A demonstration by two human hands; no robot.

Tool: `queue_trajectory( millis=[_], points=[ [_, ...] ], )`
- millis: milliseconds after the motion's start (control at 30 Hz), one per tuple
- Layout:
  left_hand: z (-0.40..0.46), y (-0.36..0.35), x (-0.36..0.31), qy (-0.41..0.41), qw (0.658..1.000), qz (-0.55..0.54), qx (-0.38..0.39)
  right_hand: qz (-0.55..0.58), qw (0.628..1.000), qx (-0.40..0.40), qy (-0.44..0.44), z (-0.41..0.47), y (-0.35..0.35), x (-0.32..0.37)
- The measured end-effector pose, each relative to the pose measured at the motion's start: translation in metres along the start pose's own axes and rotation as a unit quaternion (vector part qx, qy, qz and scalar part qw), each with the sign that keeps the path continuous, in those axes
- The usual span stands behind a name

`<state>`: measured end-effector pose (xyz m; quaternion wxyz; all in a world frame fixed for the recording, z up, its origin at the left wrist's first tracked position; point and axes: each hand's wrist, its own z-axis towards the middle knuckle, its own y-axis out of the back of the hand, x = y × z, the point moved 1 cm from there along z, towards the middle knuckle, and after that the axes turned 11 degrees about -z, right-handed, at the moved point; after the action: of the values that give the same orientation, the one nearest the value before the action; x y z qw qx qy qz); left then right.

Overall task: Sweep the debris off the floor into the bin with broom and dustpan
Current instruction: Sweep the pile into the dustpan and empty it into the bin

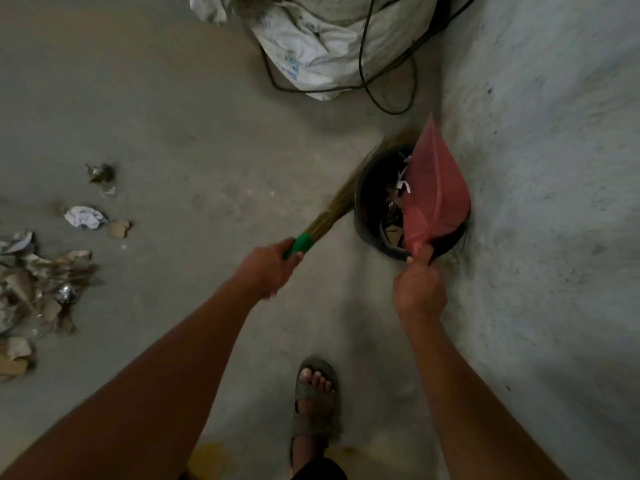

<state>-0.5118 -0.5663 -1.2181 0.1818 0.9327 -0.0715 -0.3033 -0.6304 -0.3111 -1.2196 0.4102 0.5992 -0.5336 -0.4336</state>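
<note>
Red dustpan (pixel 437 188) tilted over black bin (pixel 363 206); broom (pixel 332 213) beside; debris (pixel 38 289) left.

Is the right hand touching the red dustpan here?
Touching. The head view shows the right hand with fingers wrapped round the handle of the red dustpan, holding it tipped over the bin.

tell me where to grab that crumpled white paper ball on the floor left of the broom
Pinch the crumpled white paper from above, across its raised middle folds. It lies loose on the floor, apart from the tan scrap beside it, so a top-down pinch looks easiest. Both hands are busy now.
</note>
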Motion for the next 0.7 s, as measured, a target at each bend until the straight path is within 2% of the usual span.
queue_trajectory(
  millis=[67,133,267,400,533,700],
  points=[
    [0.016,0.005,-0.01,0.021,1.0,0.014,0.01,0.009,1.0,-0.003,-0.01,0.0,-0.003,0.005],
    [0.022,0.004,-0.007,0.05,0.999,-0.019,-0.01,0.021,1.0,-0.008,-0.011,-0.001,-0.005,0.01],
    [0.0,-0.014,0.034,0.101,0.978,-0.164,-0.084,0.049,0.999,-0.002,-0.003,-0.004,-0.007,0.016],
    [-0.045,-0.033,0.089,0.14,0.951,-0.22,-0.168,0.073,0.997,0.002,0.013,-0.004,-0.006,0.018],
    [-0.088,-0.049,0.112,0.112,0.942,-0.234,-0.211,0.094,0.995,0.02,0.026,-0.002,-0.006,0.024],
    [-0.096,-0.068,0.113,0.052,0.954,-0.224,-0.192,0.125,0.991,0.035,0.015,-0.002,-0.005,0.029]
  ],
)
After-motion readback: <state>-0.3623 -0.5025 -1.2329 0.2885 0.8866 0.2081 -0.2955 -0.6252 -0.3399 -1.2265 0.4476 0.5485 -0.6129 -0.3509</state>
